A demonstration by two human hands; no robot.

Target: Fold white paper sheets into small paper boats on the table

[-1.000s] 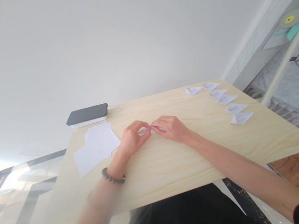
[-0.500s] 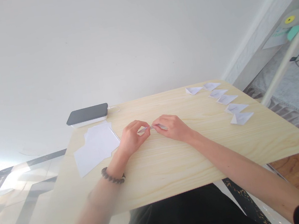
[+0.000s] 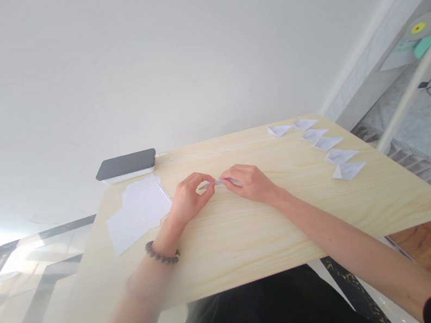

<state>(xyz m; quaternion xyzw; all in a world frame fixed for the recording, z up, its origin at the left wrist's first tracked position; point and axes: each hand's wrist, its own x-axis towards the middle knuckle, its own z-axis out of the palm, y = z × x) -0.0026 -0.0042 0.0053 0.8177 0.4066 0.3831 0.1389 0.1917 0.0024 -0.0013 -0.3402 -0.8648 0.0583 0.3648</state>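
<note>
A small piece of folded white paper is pinched between both hands over the middle of the table. My left hand, with a beaded bracelet on its wrist, grips the paper's left part between thumb and fingers. On the right part, my right hand holds it the same way. The fingertips hide much of the paper, so its full shape cannot be made out. Left of my left hand lies a loose stack of white paper sheets. Several folded white paper pieces lie along the table's right side.
A dark-screened phone rests on a white object at the table's back left, with a white cable beside it. The wooden table stands against a pale wall. At the right is a white metal frame.
My hands have drawn very slightly apart, showing a little more of the folded paper between the fingertips. Everything else on the table stays where it was.
</note>
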